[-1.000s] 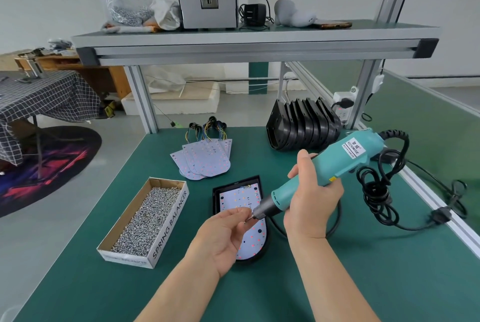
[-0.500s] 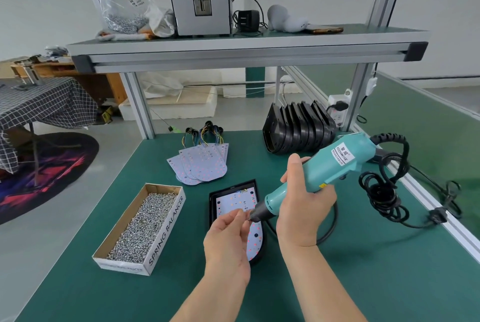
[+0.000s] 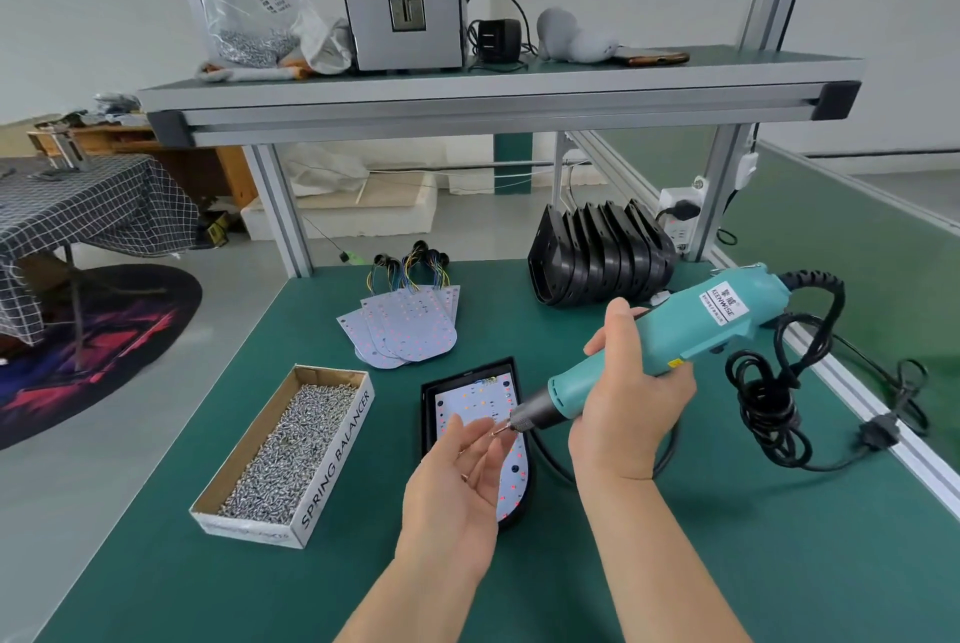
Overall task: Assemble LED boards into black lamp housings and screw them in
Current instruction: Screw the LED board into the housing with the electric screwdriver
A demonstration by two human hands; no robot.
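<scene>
A black lamp housing (image 3: 429, 421) lies flat on the green mat with a white LED board (image 3: 470, 403) seated in it. My right hand (image 3: 626, 403) grips a teal electric screwdriver (image 3: 696, 325), held at a slant with its tip over the board. A small screw (image 3: 497, 432) sits on the bit's tip. Palm up, my left hand (image 3: 457, 479) hovers over the near end of the housing. Its fingers are relaxed and spread just beside the screw, and they hide part of the board.
A cardboard box of screws (image 3: 291, 445) stands left of the housing. Loose LED boards with wires (image 3: 405, 330) lie behind it, and a row of black housings (image 3: 597, 258) at the back right. The screwdriver's coiled cable (image 3: 769, 403) trails right. A shelf (image 3: 467, 97) spans overhead.
My left hand's fingers, which pinched a screw at the bit's tip, have opened and drawn slightly back. The screwdriver stays held over the board.
</scene>
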